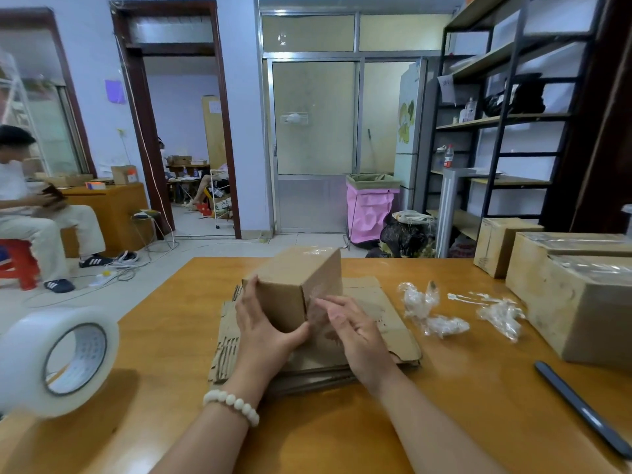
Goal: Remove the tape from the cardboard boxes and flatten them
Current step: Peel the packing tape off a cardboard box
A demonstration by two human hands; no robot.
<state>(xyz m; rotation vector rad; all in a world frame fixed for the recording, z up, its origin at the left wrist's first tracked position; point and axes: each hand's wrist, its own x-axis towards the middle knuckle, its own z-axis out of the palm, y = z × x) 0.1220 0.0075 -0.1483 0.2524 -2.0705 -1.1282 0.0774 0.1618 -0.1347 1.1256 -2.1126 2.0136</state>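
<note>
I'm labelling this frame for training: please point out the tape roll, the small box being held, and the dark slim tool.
tape roll (pixel 27 354): head view, clear outer band.
small box (pixel 280 302): head view, near side face.
dark slim tool (pixel 583 407): head view, middle of shaft.

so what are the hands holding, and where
The left hand grips the small box across its near face; the right hand only touches its taped side.

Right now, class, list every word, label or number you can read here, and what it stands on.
Nothing can be read.
Print inside the tape roll: too blurred.
Red label on the bottle on the shelf: too small.
Marks on the paper note hung on the shelf: illegible.
Small print low on the cardboard box at right: too blurred.
</note>
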